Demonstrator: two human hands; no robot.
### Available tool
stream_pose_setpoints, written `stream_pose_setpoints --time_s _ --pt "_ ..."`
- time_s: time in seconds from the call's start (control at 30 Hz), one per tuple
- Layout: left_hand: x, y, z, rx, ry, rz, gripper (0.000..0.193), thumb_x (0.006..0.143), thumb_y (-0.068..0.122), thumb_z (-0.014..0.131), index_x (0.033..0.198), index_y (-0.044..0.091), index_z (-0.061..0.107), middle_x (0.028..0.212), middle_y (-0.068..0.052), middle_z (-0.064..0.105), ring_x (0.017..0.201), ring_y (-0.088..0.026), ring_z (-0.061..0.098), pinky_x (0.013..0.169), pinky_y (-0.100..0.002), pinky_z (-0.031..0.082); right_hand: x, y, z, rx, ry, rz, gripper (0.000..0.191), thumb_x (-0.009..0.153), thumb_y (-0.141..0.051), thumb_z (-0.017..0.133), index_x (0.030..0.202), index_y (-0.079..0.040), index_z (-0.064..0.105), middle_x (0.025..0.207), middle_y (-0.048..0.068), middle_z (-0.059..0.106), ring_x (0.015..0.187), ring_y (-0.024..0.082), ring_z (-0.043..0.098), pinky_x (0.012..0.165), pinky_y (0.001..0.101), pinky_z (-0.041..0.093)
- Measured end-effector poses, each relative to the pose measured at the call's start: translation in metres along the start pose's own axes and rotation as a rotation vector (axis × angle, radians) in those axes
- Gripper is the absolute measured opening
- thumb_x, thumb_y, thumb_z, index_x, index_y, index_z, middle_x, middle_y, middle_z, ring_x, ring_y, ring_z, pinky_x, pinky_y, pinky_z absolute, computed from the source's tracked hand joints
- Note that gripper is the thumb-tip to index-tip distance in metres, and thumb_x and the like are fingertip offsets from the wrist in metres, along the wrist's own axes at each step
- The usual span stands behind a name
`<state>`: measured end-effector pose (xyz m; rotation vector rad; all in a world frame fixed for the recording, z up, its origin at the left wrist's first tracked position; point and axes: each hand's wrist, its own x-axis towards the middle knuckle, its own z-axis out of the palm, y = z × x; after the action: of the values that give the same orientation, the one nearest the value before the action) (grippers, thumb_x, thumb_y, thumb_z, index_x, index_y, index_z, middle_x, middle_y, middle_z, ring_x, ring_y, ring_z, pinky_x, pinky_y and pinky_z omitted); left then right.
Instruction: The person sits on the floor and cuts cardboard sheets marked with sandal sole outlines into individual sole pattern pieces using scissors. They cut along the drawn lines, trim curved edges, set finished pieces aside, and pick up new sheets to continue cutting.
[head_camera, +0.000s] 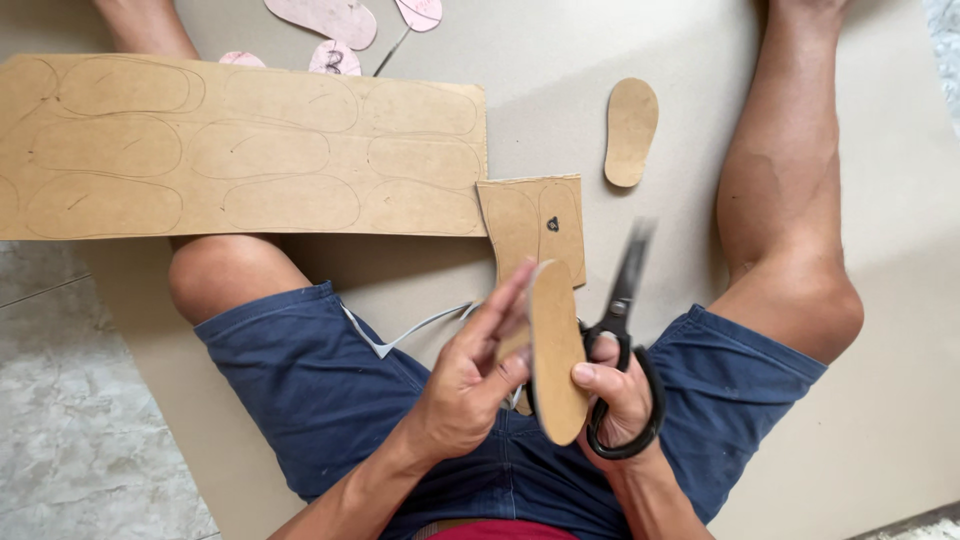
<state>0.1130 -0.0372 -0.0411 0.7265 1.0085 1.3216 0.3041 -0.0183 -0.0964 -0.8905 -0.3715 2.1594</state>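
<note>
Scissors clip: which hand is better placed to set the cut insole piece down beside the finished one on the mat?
Probably the left hand. It grips the oval cardboard piece, while the right hand has its fingers through the black scissors, thumb only touching that piece.

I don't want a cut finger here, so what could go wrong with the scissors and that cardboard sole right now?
The scissors in the right hand look blurred, as if moving, close to the left hand fingers holding the cut-out sole; a nick seems possible. The blades also work just above bare thighs. Trimming in the air, the sole may slip.
</note>
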Motion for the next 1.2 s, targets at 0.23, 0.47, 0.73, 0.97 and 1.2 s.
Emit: stream_pose_setpoints --time_s 0.23,0.47,0.73,0.97,1.2 --pt "0.014 -0.003 -0.014 -0.042 0.041 -0.131 0.027 0.091 0.004 0.074 0.116 -0.008 0.071 0.101 -0.003 0.068 0.091 -0.011 0.068 0.079 -0.029 0.058 0.014 0.016 -0.013 -0.095 0.138 0.089 0.043 0.095 -0.036 0.061 0.110 0.004 0.062 0.087 0.016 0.070 0.070 0.024 0.069 0.058 0.0383 0.056" --pt "0.025 -0.003 -0.026 0.035 0.072 -0.110 0.024 0.091 0.005 0.073 0.113 -0.006 0.075 0.101 -0.004 0.069 0.090 -0.011 0.065 0.083 -0.028 0.056 0.012 0.018 -0.023 -0.326 -0.002 -0.181 0.044 0.096 -0.023 0.064 0.124 0.011 0.060 0.097 0.015 0.071 0.082 0.024 0.068 0.078 0.0360 0.055" --pt "0.027 -0.020 -0.028 0.037 0.055 -0.092 0.023 0.093 0.007 0.073 0.113 -0.005 0.074 0.101 -0.003 0.069 0.092 -0.010 0.064 0.086 -0.027 0.054 0.008 0.021 -0.016 -0.659 0.242 -0.287 0.031 0.087 -0.004 0.069 0.113 0.012 0.065 0.089 0.018 0.074 0.074 0.022 0.074 0.069 0.0327 0.062" --pt "0.025 -0.022 -0.021 -0.034 0.093 -0.092 0.028 0.096 0.009 0.070 0.122 0.002 0.072 0.108 -0.007 0.072 0.102 -0.013 0.065 0.094 -0.028 0.054 0.009 0.023 -0.014 -0.673 0.282 -0.291 0.028 0.086 -0.004 0.070 0.109 0.011 0.065 0.086 0.016 0.074 0.068 0.021 0.074 0.063 0.0309 0.060" --pt "0.002 0.012 -0.038 1.081 0.188 0.786 0.028 0.097 0.013 0.074 0.120 0.030 0.076 0.142 -0.011 0.054 0.149 -0.029 0.036 0.133 -0.044 0.018 -0.015 -0.020 -0.022 -0.671 -0.066 0.059 0.068 0.080 -0.056 0.077 0.100 0.009 0.075 0.062 0.004 0.065 0.053 0.010 0.059 0.050 0.0236 0.044"
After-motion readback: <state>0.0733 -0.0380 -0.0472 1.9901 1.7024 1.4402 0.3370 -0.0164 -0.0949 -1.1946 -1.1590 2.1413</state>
